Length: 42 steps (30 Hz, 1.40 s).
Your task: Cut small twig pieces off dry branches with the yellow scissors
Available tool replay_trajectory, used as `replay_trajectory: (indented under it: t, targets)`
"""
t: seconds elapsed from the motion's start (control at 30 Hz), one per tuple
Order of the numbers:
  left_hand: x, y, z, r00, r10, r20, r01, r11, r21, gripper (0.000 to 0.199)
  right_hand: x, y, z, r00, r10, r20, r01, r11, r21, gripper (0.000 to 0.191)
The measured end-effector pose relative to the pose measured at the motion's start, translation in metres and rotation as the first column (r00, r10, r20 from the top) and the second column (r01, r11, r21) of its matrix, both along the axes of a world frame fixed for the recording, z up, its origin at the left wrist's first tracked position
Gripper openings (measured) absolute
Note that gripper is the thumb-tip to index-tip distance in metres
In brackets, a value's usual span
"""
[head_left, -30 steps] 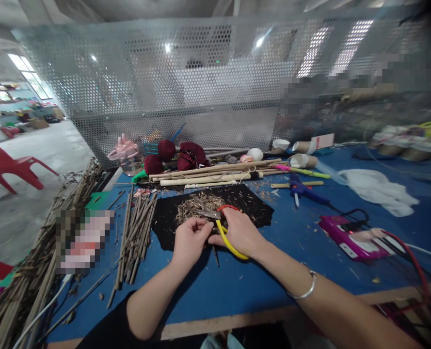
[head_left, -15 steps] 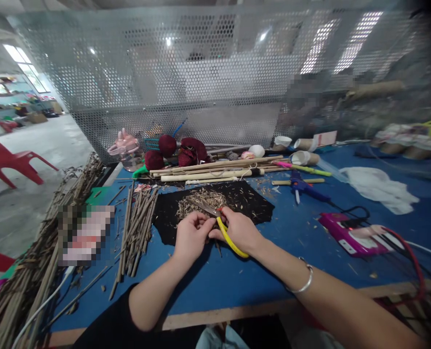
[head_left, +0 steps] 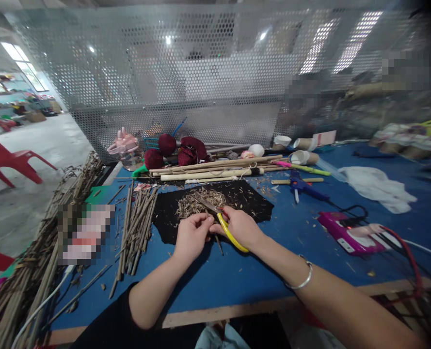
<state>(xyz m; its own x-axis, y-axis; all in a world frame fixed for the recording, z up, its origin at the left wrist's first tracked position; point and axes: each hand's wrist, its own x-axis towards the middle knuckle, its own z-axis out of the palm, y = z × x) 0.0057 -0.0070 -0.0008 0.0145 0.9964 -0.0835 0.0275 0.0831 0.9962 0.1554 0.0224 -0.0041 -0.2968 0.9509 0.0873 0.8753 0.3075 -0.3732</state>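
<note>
My right hand (head_left: pixel 241 227) is closed round the yellow handle of a pair of scissors (head_left: pixel 233 236), whose blades point away to the upper left. Pinched in the fingers of my left hand (head_left: pixel 192 235) is a thin brown twig (head_left: pixel 219 246), its lower end sticking out toward me between the hands. Just beyond the blades, a heap of small twig cuttings (head_left: pixel 189 203) lies on a black cloth (head_left: pixel 251 209). Left of my left hand, a pile of longer cut twigs (head_left: pixel 137 232) rests on the blue tabletop.
Long dry stalks (head_left: pixel 29 261) line the left edge beside a phone (head_left: pixel 87 235) on a cable. Bamboo sticks (head_left: pixel 215 167) and dark red balls (head_left: pixel 167 144) lie at the back. On the right are a blue glue gun (head_left: pixel 306 188), a purple power strip (head_left: pixel 349 232) and white cloth (head_left: pixel 378 189).
My hands have come slightly apart. More of the twig now shows below them, and the scissors have shifted and turned slightly.
</note>
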Motion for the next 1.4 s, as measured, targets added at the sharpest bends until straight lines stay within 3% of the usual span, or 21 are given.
replay_trajectory:
  t: [0.3, 0.57, 0.97, 1.2, 1.4]
  targets:
    - [-0.001, 0.001, 0.003, 0.996, 0.024, 0.085, -0.023, 1.0, -0.013, 0.034, 0.001, 0.002, 0.007, 0.994, -0.057, 0.091, 0.052, 0.997, 0.059, 0.045]
    - [-0.001, 0.002, 0.001, 0.997, -0.005, 0.077, 0.004, 1.0, 0.021, 0.031, 0.0, -0.002, 0.009, 0.996, 0.077, 0.043, -0.08, 0.994, 0.069, 0.054]
    - [0.0, 0.001, -0.004, 0.991, -0.076, 0.111, 0.073, 0.997, 0.028, 0.032, -0.006, -0.001, 0.006, 0.997, 0.058, 0.049, -0.066, 0.982, 0.178, 0.051]
    - [0.0, -0.002, 0.0, 0.996, -0.075, 0.042, 0.07, 0.992, 0.106, 0.033, -0.006, -0.007, 0.006, 0.999, 0.011, -0.04, -0.008, 0.996, 0.087, 0.048]
    - [0.0, -0.003, 0.003, 0.999, -0.049, 0.023, 0.047, 0.993, 0.109, 0.032, -0.005, -0.005, 0.001, 1.0, -0.003, -0.022, 0.004, 0.999, 0.042, 0.045]
